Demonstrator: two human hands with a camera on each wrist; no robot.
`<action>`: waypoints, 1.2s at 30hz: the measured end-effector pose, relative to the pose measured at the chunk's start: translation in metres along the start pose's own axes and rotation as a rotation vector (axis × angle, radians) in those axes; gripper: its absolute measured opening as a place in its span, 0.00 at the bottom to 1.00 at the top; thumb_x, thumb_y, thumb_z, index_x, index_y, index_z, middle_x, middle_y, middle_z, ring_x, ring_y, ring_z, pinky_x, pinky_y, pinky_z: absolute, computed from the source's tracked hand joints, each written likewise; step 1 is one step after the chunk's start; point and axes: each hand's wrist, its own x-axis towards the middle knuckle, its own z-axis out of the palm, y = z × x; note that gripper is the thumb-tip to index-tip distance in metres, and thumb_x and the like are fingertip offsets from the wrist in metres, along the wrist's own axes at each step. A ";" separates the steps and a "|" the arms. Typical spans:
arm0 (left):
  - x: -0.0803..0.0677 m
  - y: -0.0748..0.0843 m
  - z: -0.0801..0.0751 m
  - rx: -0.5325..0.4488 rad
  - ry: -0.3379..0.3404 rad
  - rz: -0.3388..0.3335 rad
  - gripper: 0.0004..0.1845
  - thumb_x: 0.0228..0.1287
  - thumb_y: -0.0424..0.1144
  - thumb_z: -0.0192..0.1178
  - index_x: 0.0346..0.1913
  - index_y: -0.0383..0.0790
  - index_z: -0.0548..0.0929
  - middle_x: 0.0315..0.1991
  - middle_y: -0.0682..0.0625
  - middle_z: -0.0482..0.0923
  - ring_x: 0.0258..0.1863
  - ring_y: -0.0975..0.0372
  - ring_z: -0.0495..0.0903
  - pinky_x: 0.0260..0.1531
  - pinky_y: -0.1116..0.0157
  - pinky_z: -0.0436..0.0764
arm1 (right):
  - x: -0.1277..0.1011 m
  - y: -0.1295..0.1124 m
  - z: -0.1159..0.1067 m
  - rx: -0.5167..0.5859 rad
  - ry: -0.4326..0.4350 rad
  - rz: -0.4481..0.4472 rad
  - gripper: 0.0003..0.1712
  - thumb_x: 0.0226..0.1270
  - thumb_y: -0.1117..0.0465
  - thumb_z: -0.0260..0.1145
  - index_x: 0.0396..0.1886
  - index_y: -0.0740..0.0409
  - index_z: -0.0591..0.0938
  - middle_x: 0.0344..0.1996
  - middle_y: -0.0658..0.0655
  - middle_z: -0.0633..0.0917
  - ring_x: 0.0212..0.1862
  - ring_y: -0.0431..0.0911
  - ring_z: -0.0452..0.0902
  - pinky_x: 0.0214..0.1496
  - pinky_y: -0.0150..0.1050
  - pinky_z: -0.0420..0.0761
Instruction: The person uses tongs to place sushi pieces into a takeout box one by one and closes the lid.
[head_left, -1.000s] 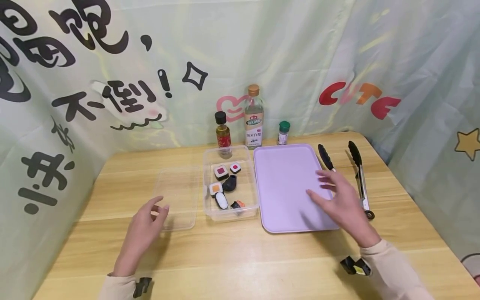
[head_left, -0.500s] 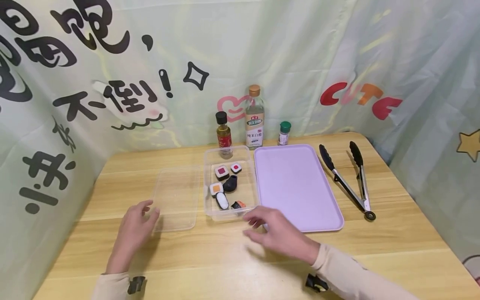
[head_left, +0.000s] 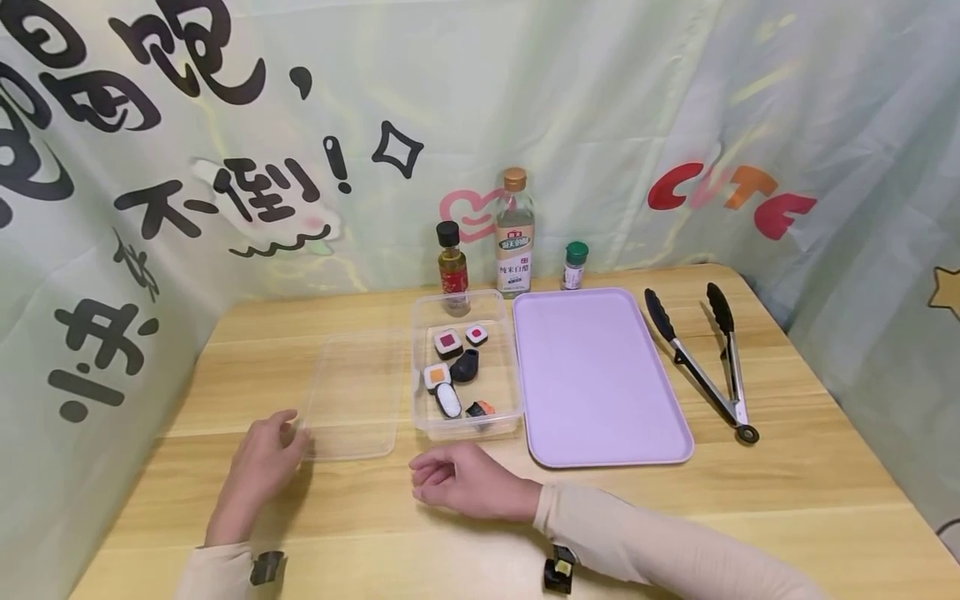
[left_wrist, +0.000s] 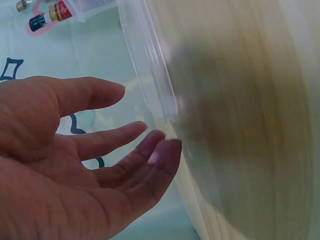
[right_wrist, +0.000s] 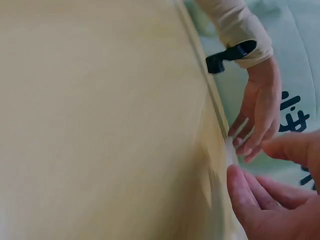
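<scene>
My left hand point(head_left: 262, 462) hovers by the near left corner of a clear plastic lid point(head_left: 352, 400) lying on the table. In the left wrist view its fingers are relaxed and spread, with a gap between them and the lid point(left_wrist: 150, 60). My right hand point(head_left: 468, 479) is over the table just in front of a clear plastic box point(head_left: 465, 427), its fingers loosely bent and holding nothing. Inside the box are several sushi pieces, among them a roll with an orange centre point(head_left: 437, 377), plus a small black object point(head_left: 465, 367).
A lilac tray point(head_left: 600, 375) lies right of the box. Black-tipped tongs point(head_left: 712, 392) rest spread beyond it. Along the back stand a red-labelled bottle point(head_left: 453, 267), a vinegar bottle point(head_left: 514, 237) and a green-capped shaker point(head_left: 574, 267). A printed curtain point(head_left: 600, 100) hangs behind.
My right hand has swept left from above the tray to in front of the box, its fingers bending more. My left hand has shifted slightly down and left. The objects have not moved.
</scene>
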 end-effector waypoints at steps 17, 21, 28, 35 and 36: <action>0.005 -0.007 -0.001 0.003 -0.060 -0.004 0.21 0.73 0.36 0.53 0.56 0.18 0.77 0.52 0.27 0.78 0.50 0.41 0.79 0.50 0.44 0.78 | 0.036 0.001 0.040 0.655 0.272 0.224 0.33 0.69 0.76 0.60 0.70 0.84 0.61 0.49 0.69 0.80 0.44 0.51 0.84 0.49 0.41 0.85; 0.005 -0.007 -0.002 0.002 -0.078 -0.031 0.24 0.73 0.34 0.52 0.62 0.15 0.72 0.51 0.28 0.78 0.45 0.46 0.79 0.45 0.48 0.80 | 0.038 0.000 0.042 0.681 0.274 0.229 0.34 0.69 0.76 0.60 0.71 0.83 0.60 0.49 0.68 0.80 0.42 0.49 0.84 0.48 0.40 0.85; 0.004 -0.007 -0.002 0.009 -0.065 -0.052 0.22 0.71 0.30 0.53 0.61 0.17 0.74 0.50 0.30 0.79 0.44 0.49 0.78 0.42 0.53 0.79 | 0.036 0.000 0.041 0.679 0.261 0.221 0.36 0.65 0.77 0.62 0.71 0.81 0.62 0.48 0.67 0.80 0.41 0.48 0.83 0.49 0.41 0.85; 0.000 -0.013 -0.006 -0.027 -0.046 -0.066 0.21 0.69 0.30 0.55 0.59 0.18 0.75 0.46 0.35 0.80 0.44 0.48 0.78 0.40 0.57 0.77 | 0.032 -0.004 0.041 0.601 0.200 0.183 0.40 0.61 0.75 0.66 0.73 0.76 0.63 0.53 0.65 0.80 0.41 0.48 0.84 0.49 0.41 0.85; -0.001 -0.014 -0.007 -0.040 -0.047 -0.071 0.21 0.69 0.30 0.54 0.60 0.18 0.74 0.47 0.35 0.79 0.45 0.47 0.78 0.41 0.57 0.78 | 0.031 -0.004 0.041 0.584 0.187 0.177 0.40 0.62 0.74 0.67 0.73 0.75 0.64 0.54 0.65 0.80 0.41 0.48 0.84 0.49 0.41 0.85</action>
